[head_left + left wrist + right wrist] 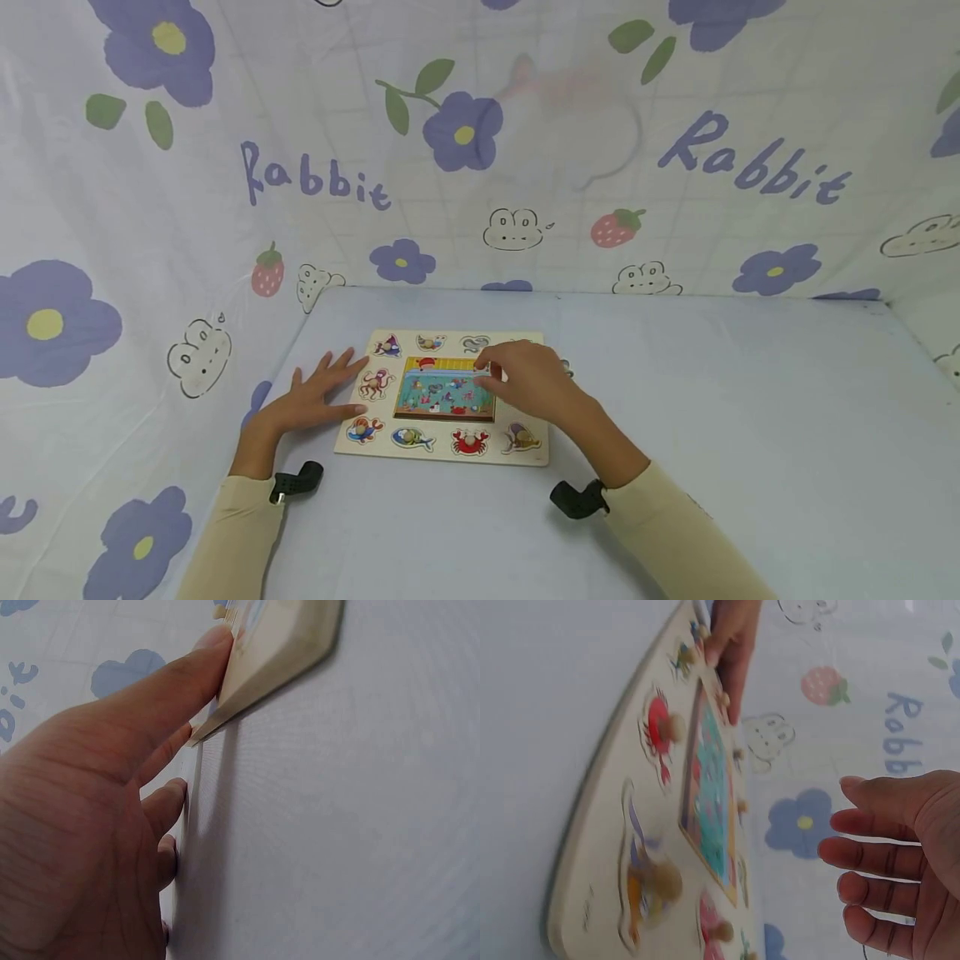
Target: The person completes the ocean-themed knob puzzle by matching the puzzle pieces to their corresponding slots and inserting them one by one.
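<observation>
A wooden knob puzzle board (442, 446) lies on the table, with sea-animal pieces round a raised aquarium picture (438, 392). Among the pieces are a red crab (470, 443), a blue striped fish (412, 438) and an octopus (375, 383). At the board's left edge rests my left hand (311, 398), fingers spread; in the left wrist view its thumb (180, 682) touches the board's side. Above the right part of the board hovers my right hand (531, 382), hiding some pieces. Its fingers (877, 859) are loosely bent and hold nothing in the right wrist view.
A white cloth covers the table (712, 417). Behind and to the left hangs a curtain (570, 183) printed with purple flowers, strawberries and rabbits. Dark wrist-worn devices (577, 500) sit at both cuffs.
</observation>
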Demonstrator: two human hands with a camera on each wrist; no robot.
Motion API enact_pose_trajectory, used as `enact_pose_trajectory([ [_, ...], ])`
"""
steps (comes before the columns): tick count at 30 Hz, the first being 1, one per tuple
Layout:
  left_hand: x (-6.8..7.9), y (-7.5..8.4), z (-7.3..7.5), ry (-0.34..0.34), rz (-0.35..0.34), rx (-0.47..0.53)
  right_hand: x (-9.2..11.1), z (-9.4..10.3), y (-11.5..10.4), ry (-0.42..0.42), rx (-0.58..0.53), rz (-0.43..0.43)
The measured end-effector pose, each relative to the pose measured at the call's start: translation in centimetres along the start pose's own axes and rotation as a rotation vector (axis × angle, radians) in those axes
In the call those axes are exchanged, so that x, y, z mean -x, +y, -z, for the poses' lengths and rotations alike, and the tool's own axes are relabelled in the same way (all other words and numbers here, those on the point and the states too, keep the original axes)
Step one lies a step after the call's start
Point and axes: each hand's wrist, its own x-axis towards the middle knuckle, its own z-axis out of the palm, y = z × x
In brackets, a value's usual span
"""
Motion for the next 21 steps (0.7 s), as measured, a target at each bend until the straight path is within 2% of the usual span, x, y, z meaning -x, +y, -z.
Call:
enact_pose_trajectory([
  [11, 0.0, 0.0, 0.0, -0.001, 0.003, -0.003, 0.9, 2.1, 4.6, 0.073, -0.08, -0.116],
  [21, 0.2, 0.5, 0.2, 0.005, 0.006, -0.008, 1.5, 2.8, 7.1, 0.115, -0.112, -0.168],
])
